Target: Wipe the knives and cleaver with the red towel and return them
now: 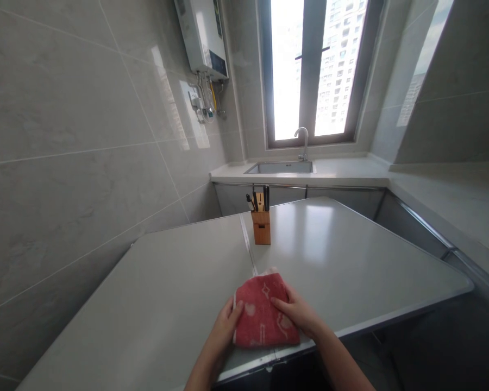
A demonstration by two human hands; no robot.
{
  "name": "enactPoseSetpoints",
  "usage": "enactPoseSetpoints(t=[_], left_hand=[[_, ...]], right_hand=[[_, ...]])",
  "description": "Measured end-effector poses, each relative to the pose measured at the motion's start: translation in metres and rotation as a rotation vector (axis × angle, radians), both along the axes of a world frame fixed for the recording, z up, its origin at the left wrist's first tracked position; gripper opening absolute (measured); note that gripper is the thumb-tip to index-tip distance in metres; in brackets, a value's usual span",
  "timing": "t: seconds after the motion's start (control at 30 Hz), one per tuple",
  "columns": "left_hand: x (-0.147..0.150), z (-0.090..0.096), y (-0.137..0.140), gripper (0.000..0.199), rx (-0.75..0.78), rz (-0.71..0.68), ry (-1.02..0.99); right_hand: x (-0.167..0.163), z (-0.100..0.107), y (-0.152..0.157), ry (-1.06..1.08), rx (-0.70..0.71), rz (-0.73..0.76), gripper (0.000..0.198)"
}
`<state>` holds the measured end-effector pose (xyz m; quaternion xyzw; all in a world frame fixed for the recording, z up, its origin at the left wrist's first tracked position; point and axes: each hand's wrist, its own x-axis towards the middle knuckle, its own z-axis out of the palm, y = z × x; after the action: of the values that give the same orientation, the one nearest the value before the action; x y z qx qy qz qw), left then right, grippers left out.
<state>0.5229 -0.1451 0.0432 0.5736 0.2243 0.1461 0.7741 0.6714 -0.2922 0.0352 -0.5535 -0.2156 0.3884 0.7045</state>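
A folded red towel [257, 317] with pale patterns is between my hands, over the near edge of the white table. My left hand [227, 321] grips its left side, thumb on top and the other fingers mostly hidden. On the right side, my right hand [297, 309] holds the towel the same way, its thumb lying across the upper face. Beyond the towel, a wooden knife block [262, 228] stands upright on the table, with several dark-handled tools in it.
The folding table [187, 282] has a seam running down its middle. Behind it are a counter with a sink [281, 168], a faucet [305, 144] and a window. A tiled wall [85, 179] borders the left, and another counter [452, 201] runs along the right.
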Motion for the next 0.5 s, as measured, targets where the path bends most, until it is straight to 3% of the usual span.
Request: enactPoseSetpoints(t=[0.1,0.2,0.27,0.4,0.5], left_hand=[[0.001,0.0,0.005,0.049,-0.053,0.007,-0.051],[0.001,-0.009,0.014,0.047,0.043,0.04,-0.097],[0.001,-0.018,0.019,0.047,0.154,0.076,-0.098],[0.0,-0.034,0.021,0.042,0.394,0.196,-0.063],[-0.002,-0.038,0.018,0.04,0.513,0.183,-0.04]], right_hand=[[0.004,-0.001,0.0,0.012,0.032,0.105,0.052],[0.013,-0.002,0.004,-0.049,0.024,0.161,0.051],[0.026,-0.003,0.013,-0.199,-0.042,0.038,0.058],[0.059,0.007,0.046,-0.552,-0.179,-0.472,0.081],[0.083,0.028,0.082,-0.766,-0.203,-0.604,0.093]])
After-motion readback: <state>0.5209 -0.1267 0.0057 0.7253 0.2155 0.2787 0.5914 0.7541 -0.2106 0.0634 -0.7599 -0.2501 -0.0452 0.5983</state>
